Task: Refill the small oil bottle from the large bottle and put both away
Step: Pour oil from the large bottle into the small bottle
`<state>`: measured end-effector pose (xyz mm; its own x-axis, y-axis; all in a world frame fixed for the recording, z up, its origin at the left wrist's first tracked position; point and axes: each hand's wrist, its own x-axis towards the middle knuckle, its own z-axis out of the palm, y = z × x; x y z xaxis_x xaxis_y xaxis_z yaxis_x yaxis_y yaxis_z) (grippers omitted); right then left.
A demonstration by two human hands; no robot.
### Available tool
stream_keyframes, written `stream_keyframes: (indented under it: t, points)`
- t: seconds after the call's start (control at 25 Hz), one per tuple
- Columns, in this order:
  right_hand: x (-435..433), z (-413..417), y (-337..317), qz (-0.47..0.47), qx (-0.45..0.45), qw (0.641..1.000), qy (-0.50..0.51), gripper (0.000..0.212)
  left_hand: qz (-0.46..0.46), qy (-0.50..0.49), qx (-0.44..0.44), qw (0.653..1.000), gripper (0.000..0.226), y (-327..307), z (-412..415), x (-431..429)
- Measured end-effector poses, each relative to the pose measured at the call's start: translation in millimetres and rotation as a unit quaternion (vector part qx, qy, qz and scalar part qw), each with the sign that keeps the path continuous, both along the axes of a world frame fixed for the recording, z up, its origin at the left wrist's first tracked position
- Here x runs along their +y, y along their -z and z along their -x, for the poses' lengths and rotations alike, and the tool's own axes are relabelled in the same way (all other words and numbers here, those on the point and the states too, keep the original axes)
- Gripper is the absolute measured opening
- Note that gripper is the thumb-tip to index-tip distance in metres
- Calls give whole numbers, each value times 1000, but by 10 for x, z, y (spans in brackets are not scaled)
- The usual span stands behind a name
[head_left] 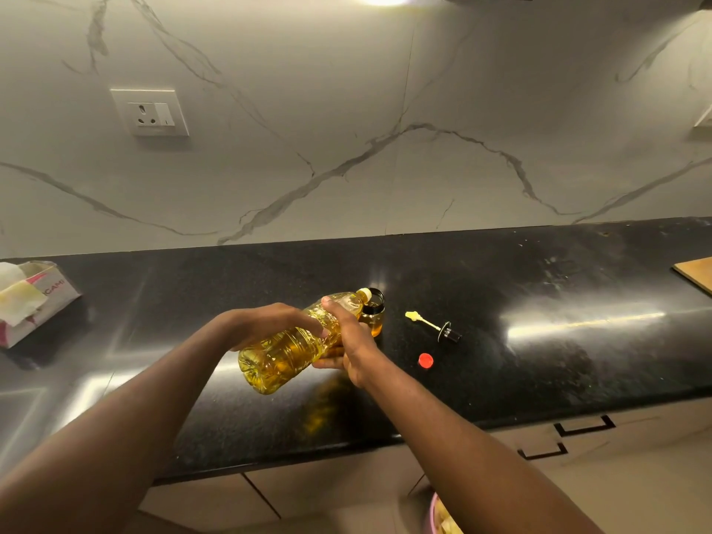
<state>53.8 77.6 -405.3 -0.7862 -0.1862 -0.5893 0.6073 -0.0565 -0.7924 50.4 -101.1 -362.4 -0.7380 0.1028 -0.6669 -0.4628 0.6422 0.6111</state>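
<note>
The refill is under way, by the look of it. The large oil bottle [279, 360] is tipped nearly level, its open mouth over the black-collared neck of the small oil bottle [373, 324]. The small bottle stands upright about midway along the surface [558, 341], between its back and front edges. The left hand [266, 325] wraps the large bottle's body and the right hand [351, 341] grips its shoulder near the neck. The small bottle shows amber oil in its lower part; its level cannot be read.

The red cap [425, 360] and the small bottle's pourer stopper [433, 325] lie loose to the right of the bottles. So finishing the pour, closing both bottles and putting them away are left.
</note>
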Motion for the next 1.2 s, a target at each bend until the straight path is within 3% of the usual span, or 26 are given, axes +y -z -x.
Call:
stream_keyframes:
  t: [0.4,0.68,0.88,1.0,1.2]
  points:
    - [7,14,-3,8,-3,1000,-2,74,-11,4,2,1000,67,12,15,-10]
    - [24,34,41,6,0,1000,-4,83,-12,1,0,1000,75,53,25,-19]
    - [17,49,53,10,-4,1000,0,82,-15,3,0,1000,63,30,32,-16]
    - [23,57,65,10,-6,1000,2,73,-13,3,-2,1000,72,23,28,-8]
    - [29,52,77,12,-2,1000,3,64,-17,1,-1,1000,69,41,21,-9]
